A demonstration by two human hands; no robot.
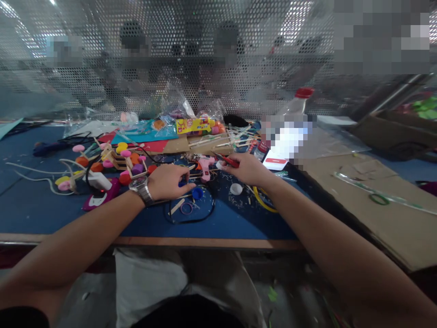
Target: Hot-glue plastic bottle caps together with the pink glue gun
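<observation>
My left hand [168,181], with a metal watch [141,188] at the wrist, is low over the table. Its thumb and forefinger are apart, and something dark blue shows between them. A blue bottle cap [197,193] lies just right of the thumb. My right hand [248,167] grips a slim red tool [231,161] with a dark tip pointing left; its exact kind is unclear. A small white piece [220,165] is at those fingertips. Between the hands lies a pink glue gun [205,168]. A white cap [236,188] rests below my right hand.
Wooden-stick models with coloured discs [120,157] and a purple power strip [101,195] stand left. A black cable [191,222] loops in front. A lit phone [283,148] leans beside a red-capped bottle [302,102]. Cardboard [385,214] covers the right; a perforated metal screen [205,73] rises behind.
</observation>
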